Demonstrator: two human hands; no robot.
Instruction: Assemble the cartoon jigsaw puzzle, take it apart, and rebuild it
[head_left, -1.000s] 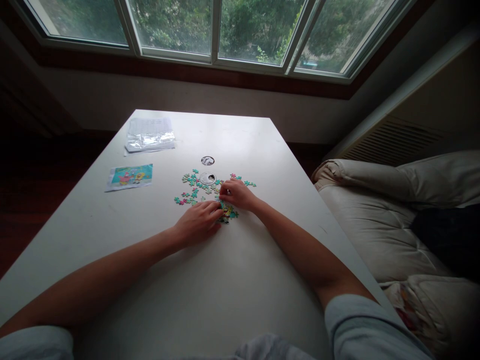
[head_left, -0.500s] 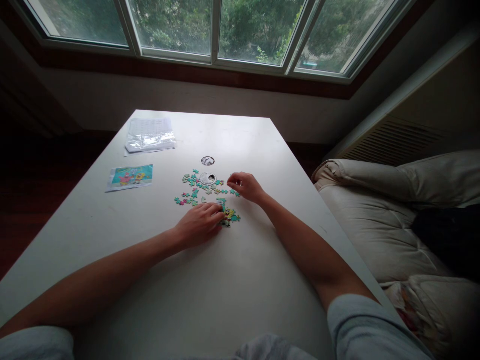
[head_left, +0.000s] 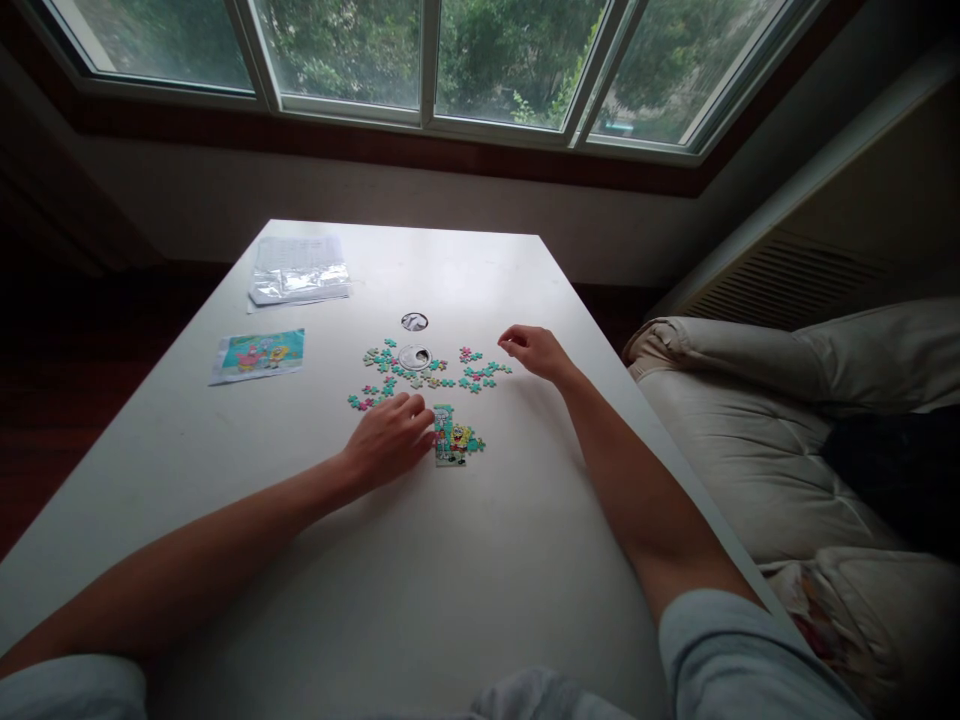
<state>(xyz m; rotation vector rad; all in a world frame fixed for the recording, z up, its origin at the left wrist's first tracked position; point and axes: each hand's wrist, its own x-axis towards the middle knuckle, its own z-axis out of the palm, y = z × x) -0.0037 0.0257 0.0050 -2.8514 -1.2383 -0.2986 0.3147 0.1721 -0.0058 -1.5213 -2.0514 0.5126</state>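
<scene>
My left hand (head_left: 391, 432) rests on the table with its fingers curled, right at the left edge of a partly joined jigsaw puzzle (head_left: 454, 440). That puzzle section shows a yellow cartoon figure and a pale teal one. Its fingertips are turned down, so anything in them is hidden. My right hand (head_left: 535, 352) hovers at the right end of the loose pieces, thumb and fingers pinched together; I cannot make out anything between them. Below and left of it lie loose puzzle pieces (head_left: 480, 376), mostly teal with some pink. More loose pieces (head_left: 379, 388) are scattered farther left.
A round pale can top (head_left: 415, 358) stands among the pieces, with a dark round object (head_left: 414, 321) behind it. Left on the white table (head_left: 360, 590) lie a cartoon picture sheet (head_left: 259, 355) and a clear plastic packet (head_left: 298, 270). A beige sofa (head_left: 720, 430) borders the right.
My right hand has moved right and slightly away, uncovering pieces. My left hand has shifted slightly left, exposing more of the joined puzzle.
</scene>
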